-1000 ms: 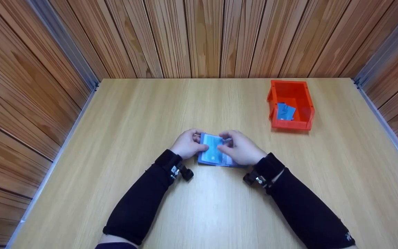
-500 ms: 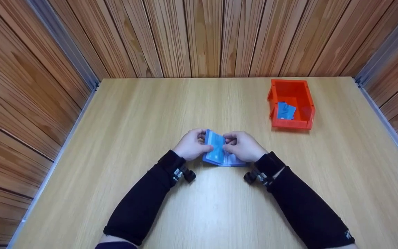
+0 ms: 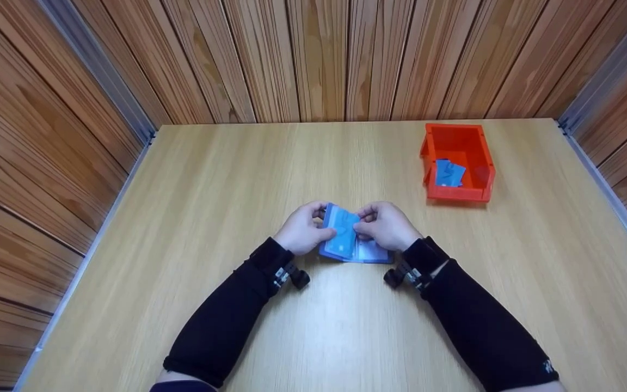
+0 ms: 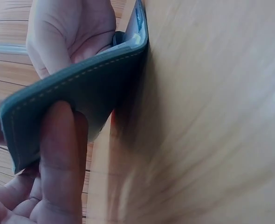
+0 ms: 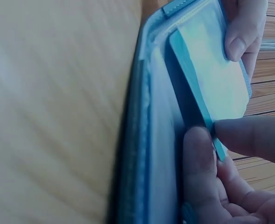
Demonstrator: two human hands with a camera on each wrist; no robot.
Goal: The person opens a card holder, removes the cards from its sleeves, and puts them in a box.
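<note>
A blue card holder [image 3: 374, 252] with a stitched edge stands spread open at the middle of the table, its left side raised and tilted. My left hand [image 3: 303, 230] grips that raised side, thumb on the inner face and fingers behind the cover [image 4: 86, 88]. Between the thumb and fingers of my right hand [image 3: 391, 227] is the right edge of a light-blue card [image 5: 193, 70]. The card lies partly in the clear sleeve of the left side, its edge sticking out. The holder's right side rests low by the tabletop, beneath my right hand.
At the back right stands an orange-red open bin [image 3: 458, 194] with blue cards [image 3: 448, 173] inside. Wooden plank walls enclose the table [image 3: 248, 169] at the back and both sides.
The holder's left side has tilted up and shifted slightly right with my left hand. My right hand has moved a little right, and the card now protrudes further from the sleeve.
</note>
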